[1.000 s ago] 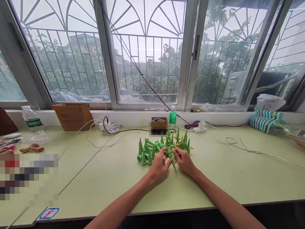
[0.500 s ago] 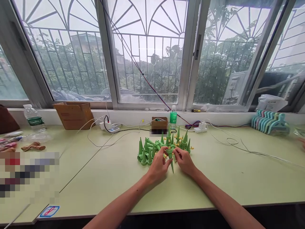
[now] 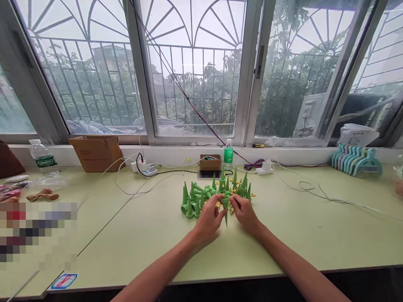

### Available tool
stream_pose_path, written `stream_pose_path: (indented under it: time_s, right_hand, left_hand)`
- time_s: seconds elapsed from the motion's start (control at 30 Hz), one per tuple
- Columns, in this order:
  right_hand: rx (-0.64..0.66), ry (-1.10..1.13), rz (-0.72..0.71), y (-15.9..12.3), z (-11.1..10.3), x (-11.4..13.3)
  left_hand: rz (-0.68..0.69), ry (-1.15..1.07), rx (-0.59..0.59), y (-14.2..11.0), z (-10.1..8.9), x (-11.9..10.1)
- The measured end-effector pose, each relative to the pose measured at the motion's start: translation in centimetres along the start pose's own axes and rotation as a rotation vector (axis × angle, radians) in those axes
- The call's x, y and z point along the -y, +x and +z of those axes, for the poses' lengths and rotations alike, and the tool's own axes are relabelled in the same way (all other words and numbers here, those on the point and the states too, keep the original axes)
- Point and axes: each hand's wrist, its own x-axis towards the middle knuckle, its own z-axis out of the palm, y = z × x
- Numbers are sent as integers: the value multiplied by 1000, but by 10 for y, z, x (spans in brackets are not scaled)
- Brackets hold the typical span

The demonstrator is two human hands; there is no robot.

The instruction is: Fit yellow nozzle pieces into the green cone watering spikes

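Observation:
My left hand is closed on a green plastic watering spike, thumb on one side and fingers round its wide collar. The spike's pointed end hangs down just above the table. Close on the right, my right hand is pinched at the collar; whatever lies between its fingertips is hidden. Right behind my hands is a group of similar green spikes, some standing point up and some lying on their sides. Small yellow valve pieces stick out from several spikes on the right of the group.
Behind the spikes stand a small cardboard box and a green-labelled bottle. White cables and a power strip lie along the back. Blue hangers are at right, a larger carton at left. The table's front edge runs below my forearms.
The spike in my left hand has turned slightly, its tip now pointing more straight down. Both hands stay at nearly the same place, with the right still pinched by the collar.

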Motion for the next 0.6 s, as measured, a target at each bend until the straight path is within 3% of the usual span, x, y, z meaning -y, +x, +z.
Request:
stream_pose_path:
  time_s: [0.6]
  right_hand:
    - [-19, -39, -8, 0, 0, 0]
  left_hand:
    - [131, 114, 56, -3, -1, -4]
